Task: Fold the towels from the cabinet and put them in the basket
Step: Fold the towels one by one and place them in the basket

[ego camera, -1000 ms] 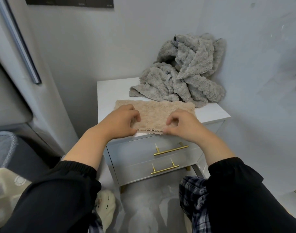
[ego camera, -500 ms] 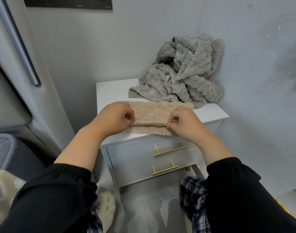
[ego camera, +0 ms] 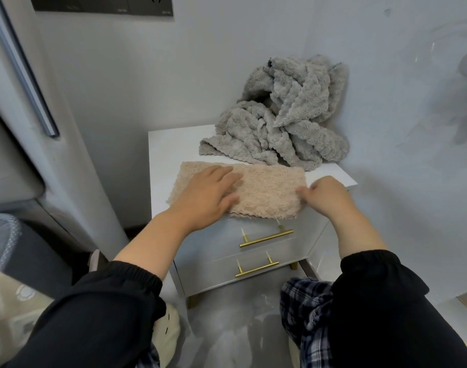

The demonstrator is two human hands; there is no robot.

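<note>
Both forearms reach forward over cabinet (ego camera: 168,144) top | left hand (ego camera: 208,192) flat, fingers straight, pressing beige towel (ego camera: 269,192) left half | right hand (ego camera: 325,195) fingers curled, pinching towel's right end | towel: folded strip at front edge, long axis left-right, hem slightly overhanging | grey towel heap (ego camera: 280,123) at back right corner

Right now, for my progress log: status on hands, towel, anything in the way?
Left hand flat, pressing beige towel. Right hand pinching its right edge. Towel folded on cabinet top. Grey towel pile behind, not blocking.
</note>
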